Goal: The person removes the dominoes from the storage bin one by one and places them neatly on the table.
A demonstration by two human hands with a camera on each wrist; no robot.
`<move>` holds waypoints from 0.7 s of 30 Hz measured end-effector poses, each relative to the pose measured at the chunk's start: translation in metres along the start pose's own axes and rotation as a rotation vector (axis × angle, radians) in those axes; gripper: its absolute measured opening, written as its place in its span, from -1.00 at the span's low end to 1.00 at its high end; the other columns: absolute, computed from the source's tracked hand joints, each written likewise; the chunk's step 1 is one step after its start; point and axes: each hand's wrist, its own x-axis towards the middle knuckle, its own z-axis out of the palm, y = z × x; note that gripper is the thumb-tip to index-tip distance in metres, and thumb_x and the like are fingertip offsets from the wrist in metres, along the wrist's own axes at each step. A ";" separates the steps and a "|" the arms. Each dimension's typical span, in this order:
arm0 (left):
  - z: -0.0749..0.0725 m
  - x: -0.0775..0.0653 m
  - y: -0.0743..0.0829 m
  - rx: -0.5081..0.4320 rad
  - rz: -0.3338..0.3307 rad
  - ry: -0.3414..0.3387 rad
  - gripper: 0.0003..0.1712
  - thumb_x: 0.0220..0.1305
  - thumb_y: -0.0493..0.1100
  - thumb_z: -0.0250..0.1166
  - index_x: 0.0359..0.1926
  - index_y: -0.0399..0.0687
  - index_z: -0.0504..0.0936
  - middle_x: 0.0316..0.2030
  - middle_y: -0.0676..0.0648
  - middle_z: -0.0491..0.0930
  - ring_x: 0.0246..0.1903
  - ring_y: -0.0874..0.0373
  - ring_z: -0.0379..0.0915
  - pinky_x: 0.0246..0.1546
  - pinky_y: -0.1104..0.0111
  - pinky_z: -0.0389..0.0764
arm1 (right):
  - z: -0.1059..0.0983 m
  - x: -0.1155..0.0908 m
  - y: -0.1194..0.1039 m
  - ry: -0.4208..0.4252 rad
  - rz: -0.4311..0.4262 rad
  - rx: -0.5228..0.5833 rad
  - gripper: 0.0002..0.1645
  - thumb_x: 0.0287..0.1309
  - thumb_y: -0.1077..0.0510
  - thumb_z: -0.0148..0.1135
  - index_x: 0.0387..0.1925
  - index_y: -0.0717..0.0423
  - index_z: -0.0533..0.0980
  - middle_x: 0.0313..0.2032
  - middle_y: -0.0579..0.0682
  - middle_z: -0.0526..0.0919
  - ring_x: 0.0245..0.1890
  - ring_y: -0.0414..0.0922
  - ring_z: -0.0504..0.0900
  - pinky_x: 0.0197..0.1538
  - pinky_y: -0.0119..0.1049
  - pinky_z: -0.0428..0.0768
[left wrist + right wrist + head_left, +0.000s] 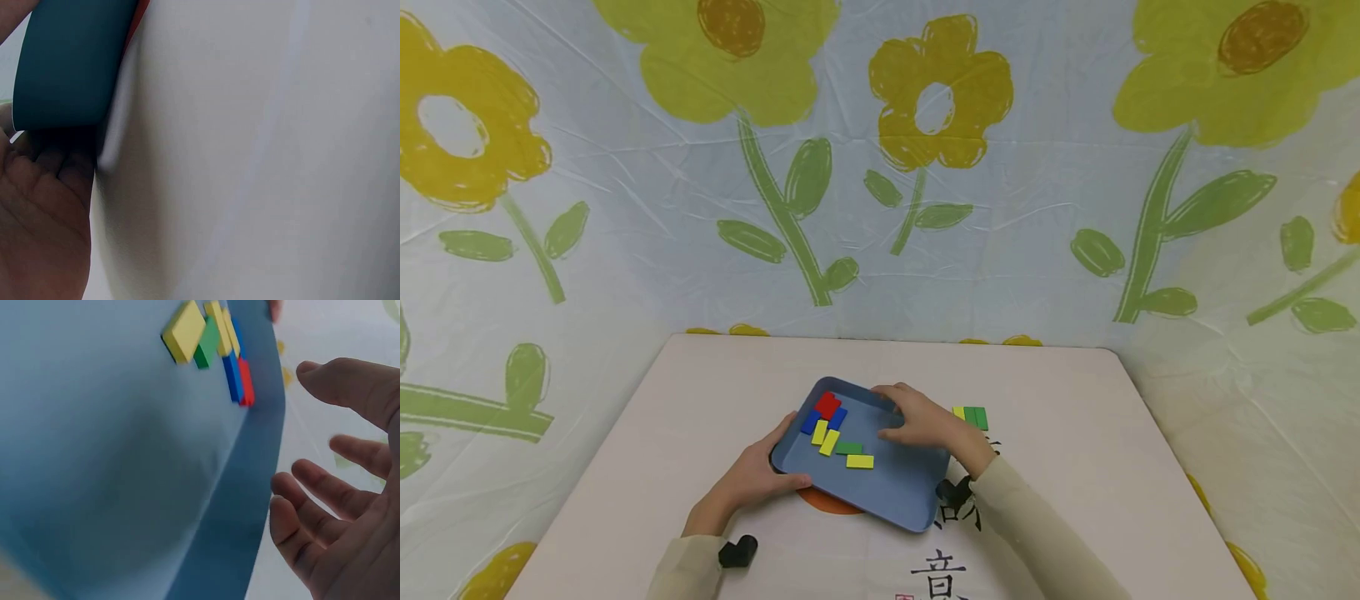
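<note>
A blue-grey tray (898, 492) is turned at an angle above the tabletop. My left hand (748, 479) grips its left corner, the thumb over the near rim and the fingers going underneath, as the left wrist view shows. Toward the tray's far left lie small flat blocks: red (828, 406), blue (838, 418), several yellow ones (860, 462) and one green (849, 448). Over the far right part of the tray, my right hand (921, 421) has its fingers loosely bent and spread, holding nothing. Its fingertips are apart from the rim in the right wrist view.
Right of the tray, partly behind the right wrist, yellow and green blocks (976, 418) lie on the pale tabletop (1060, 467). Black written characters (938, 575) and an orange patch (827, 501) mark the surface. Flower-printed cloth (1000, 275) hangs around the table.
</note>
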 end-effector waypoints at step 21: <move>0.000 0.002 -0.002 -0.025 0.005 0.002 0.33 -0.02 0.35 0.56 0.66 0.33 -0.01 0.54 -0.23 0.23 0.47 -0.31 0.22 0.39 -0.30 0.31 | 0.047 0.026 -0.023 -0.163 -0.016 -0.169 -0.59 0.20 0.06 0.50 0.06 -0.09 0.59 -0.05 -0.12 0.57 -0.15 -0.24 0.48 -0.01 -0.41 0.60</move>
